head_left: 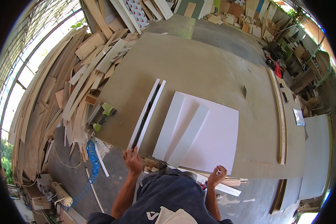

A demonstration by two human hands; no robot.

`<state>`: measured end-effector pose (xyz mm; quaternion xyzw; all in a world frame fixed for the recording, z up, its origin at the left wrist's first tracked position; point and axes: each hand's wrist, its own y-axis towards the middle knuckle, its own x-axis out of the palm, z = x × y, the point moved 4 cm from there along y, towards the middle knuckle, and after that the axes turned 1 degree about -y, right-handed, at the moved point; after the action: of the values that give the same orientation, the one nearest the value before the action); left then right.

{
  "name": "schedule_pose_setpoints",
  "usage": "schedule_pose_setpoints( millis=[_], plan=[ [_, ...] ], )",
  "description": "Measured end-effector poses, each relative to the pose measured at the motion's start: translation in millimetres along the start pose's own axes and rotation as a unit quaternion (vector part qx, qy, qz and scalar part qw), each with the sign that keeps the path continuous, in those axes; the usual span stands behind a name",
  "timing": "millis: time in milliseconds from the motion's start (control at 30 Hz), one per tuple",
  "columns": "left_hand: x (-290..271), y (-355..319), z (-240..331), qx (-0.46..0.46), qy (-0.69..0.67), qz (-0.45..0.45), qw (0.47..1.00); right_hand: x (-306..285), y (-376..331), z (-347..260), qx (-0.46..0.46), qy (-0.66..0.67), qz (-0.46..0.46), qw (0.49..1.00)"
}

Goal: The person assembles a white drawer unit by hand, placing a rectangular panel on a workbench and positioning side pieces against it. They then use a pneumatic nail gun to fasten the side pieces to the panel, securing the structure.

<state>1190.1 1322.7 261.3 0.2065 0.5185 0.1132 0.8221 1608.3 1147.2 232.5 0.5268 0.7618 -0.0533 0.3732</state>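
My left hand (133, 161) grips the near end of a long narrow white channel piece (147, 112) that lies on edge across the brown workbench (198, 63), running away from me. My right hand (217, 175) rests on the near right corner of a large white board (212, 138) lying flat on the bench. Two narrow white strips (168, 127) (188, 136) lie on top of that board, side by side and slightly fanned.
A green pneumatic tool (104, 114) with a blue coiled hose (91, 153) sits at the bench's left edge. Heaps of wood offcuts (74, 86) fill the left. A long wooden strip (280, 119) lies along the bench's right side; shelves stand beyond.
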Motion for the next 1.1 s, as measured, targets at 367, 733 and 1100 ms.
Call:
schedule_pose_setpoints(
  millis=[367,733,1100],
  plan=[
    [9.2,-0.6,20.5,0.056,-0.050,-0.014,0.997,136.7,-15.8,-141.2,0.063,0.283,-0.501,0.815],
    [-52.2,17.4,97.4,0.126,-0.110,-0.014,0.986,282.2,-57.5,-250.8,0.274,0.475,-0.552,0.628],
    [-112.5,109.6,37.5,-0.091,-0.483,0.001,0.871,159.2,-103.1,-313.8,0.081,0.483,-0.745,0.453]
  ],
)
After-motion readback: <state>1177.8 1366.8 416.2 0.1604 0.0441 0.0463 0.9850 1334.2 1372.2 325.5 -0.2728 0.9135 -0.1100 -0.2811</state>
